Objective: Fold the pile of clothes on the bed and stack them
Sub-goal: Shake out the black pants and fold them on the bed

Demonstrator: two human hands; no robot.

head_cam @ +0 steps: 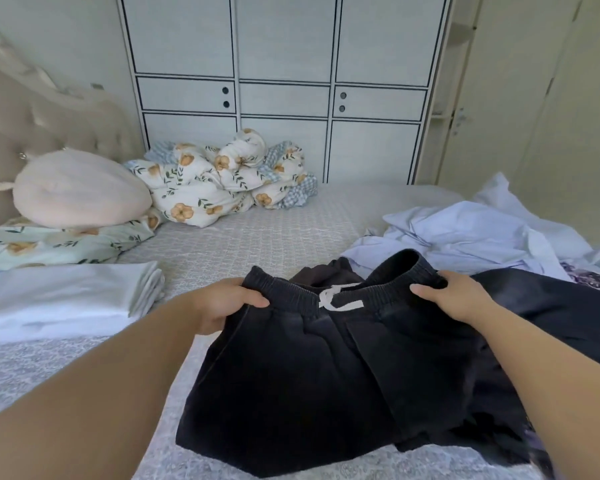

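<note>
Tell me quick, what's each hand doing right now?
Left hand: grips the left end of the black shorts waistband.
Right hand: grips the right end of the same waistband.

Purple patterned garment [593, 282] mostly hidden, cut off.

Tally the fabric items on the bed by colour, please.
Black: 1, drawstring shorts gripped by both hands
White: 1, folded stack
Pale blue: 1, rumpled heap
Floral: 2, bunched quilt, flat pillow
Pink: 1, round cushion
Total: 6
</note>
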